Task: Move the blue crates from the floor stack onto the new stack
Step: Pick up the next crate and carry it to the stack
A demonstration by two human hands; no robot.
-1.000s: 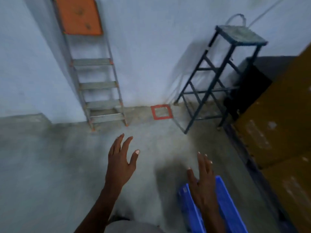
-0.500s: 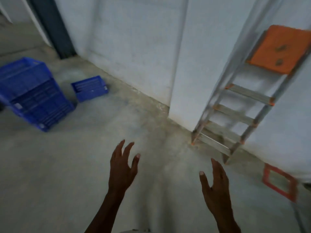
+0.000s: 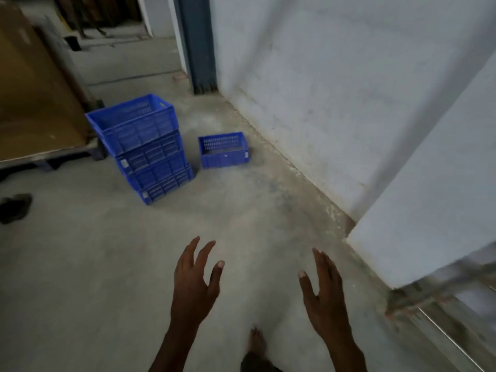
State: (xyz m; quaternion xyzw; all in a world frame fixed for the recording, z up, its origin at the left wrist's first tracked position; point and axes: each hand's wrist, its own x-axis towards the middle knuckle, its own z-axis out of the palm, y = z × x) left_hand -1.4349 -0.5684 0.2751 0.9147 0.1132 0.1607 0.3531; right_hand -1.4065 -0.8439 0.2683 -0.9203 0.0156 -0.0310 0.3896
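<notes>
Both hands were held out in front of the body above the bare concrete floor (image 3: 112, 277). The left hand (image 3: 193, 283) was spread open, fingers apart and pointing forward, and nothing was gripped in it. The right hand (image 3: 322, 294) was likewise open with the palm turned inward, and nothing was held.

A stack of blue crates (image 3: 145, 149) was positioned on the floor ahead and to the left, well apart from both hands. Four crates could be counted in it, nested one upon another, and the stack was seen leaning slightly. A single blue crate (image 3: 224, 150) was placed on the floor just beside the stack, to its right, near the base of the pale wall (image 3: 335, 89). The single crate was upright and apart from the stack.

A large brown board (image 3: 32, 89) was located to the left of the stack. A bare foot (image 3: 256, 342) was visible between the forearms.
</notes>
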